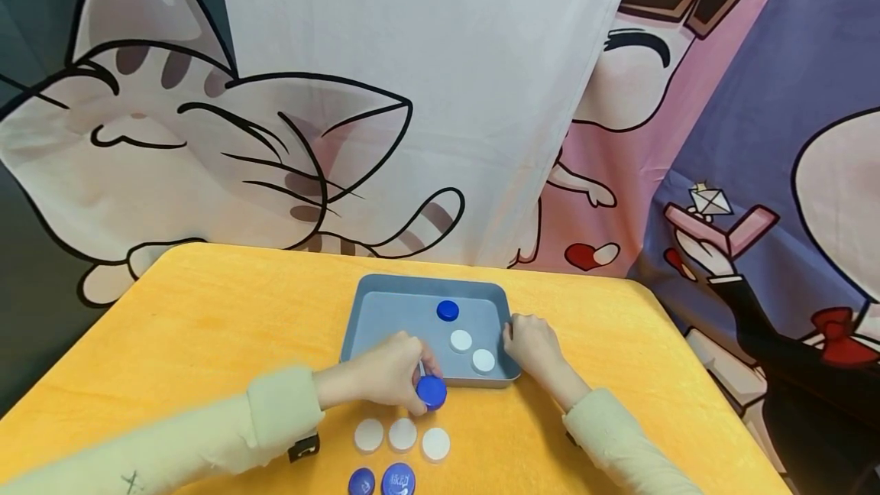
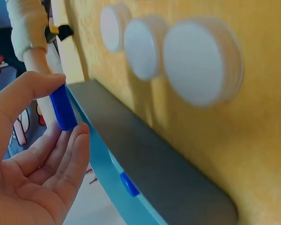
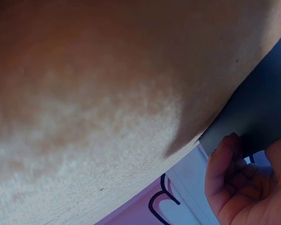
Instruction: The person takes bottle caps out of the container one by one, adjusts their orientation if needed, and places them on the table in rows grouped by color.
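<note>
My left hand point(image 1: 390, 371) pinches a blue bottle cap point(image 1: 431, 393) between thumb and fingertips, just over the near rim of a grey-blue tray point(image 1: 406, 289). In the left wrist view that blue cap point(image 2: 63, 108) stands on edge, with its ribbed side showing. My right hand point(image 1: 535, 345) grips the tray's right rim with curled fingers; the right wrist view has the fingers point(image 3: 222, 164) against the tray's side point(image 3: 253, 112). Inside the tray lie a blue cap point(image 1: 448, 310) and two white caps, one near the middle point(image 1: 461, 340) and one closer to the near right corner point(image 1: 483, 360).
Three white caps point(image 1: 402, 435) form a row on the yellow tabletop point(image 1: 227, 312), in front of the tray. Two blue caps point(image 1: 398, 479) lie nearer the bottom of the head view. Behind the table hangs a cartoon-printed cloth point(image 1: 412, 37).
</note>
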Motion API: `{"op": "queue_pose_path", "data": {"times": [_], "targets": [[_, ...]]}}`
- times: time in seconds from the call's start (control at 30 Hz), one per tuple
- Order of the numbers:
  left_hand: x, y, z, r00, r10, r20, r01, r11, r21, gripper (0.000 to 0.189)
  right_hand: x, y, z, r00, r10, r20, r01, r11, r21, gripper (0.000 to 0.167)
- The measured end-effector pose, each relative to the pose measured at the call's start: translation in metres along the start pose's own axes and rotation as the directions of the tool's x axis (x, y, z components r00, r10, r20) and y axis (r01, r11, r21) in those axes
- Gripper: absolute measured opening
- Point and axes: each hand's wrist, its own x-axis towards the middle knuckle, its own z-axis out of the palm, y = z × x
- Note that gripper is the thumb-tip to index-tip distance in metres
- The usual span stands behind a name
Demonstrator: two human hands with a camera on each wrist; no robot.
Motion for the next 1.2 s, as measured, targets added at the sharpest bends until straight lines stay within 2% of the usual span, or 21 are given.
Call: {"op": "queue_pose_path", "data": {"times": [0.2,0.37,0.53,0.63,0.7,0.8,0.87,1.0,1.2], "targets": [[-0.011,0.006,0.01,0.999,0.017,0.042,-0.016,1.0,-0.003,0.034,0.0,0.0,-0.001,1.0,0.003,0.008,-0.003,1.0,0.007,0.025],[-0.022,0.015,0.018,0.994,-0.013,0.113,0.016,1.0,-0.02,0.032,0.0,-0.001,-0.002,1.0,0.008,0.006,-0.008,1.0,0.009,0.025],[-0.032,0.021,0.028,0.983,-0.01,0.183,0.015,1.0,-0.026,0.031,0.0,-0.001,-0.002,1.0,-0.001,-0.001,0.001,1.0,0.007,0.025],[-0.036,0.022,0.036,0.98,0.036,0.196,-0.038,0.999,0.004,0.032,0.0,0.0,-0.002,1.0,-0.002,0.0,0.002,1.0,0.007,0.024],[-0.037,0.022,0.04,0.978,0.089,0.189,-0.095,0.995,0.027,0.032,0.0,0.0,-0.001,1.0,-0.003,0.003,0.003,1.0,0.006,0.024],[-0.038,0.02,0.047,0.966,0.179,0.185,-0.19,0.981,0.044,0.03,0.0,0.0,-0.002,1.0,-0.003,0.003,0.003,1.0,0.007,0.025],[-0.037,0.018,0.051,0.958,0.216,0.191,-0.227,0.973,0.038,0.027,0.0,-0.001,-0.002,1.0,0.0,0.006,0.0,1.0,0.009,0.025],[-0.036,0.014,0.058,0.946,0.236,0.221,-0.243,0.97,0.006,0.023,0.0,-0.001,-0.002,1.0,0.006,0.011,-0.006,1.0,0.014,0.024],[-0.038,0.015,0.063,0.947,0.239,0.212,-0.251,0.968,0.029,0.017,-0.001,-0.001,-0.002,1.0,0.009,0.005,-0.009,1.0,0.023,0.024]]}}
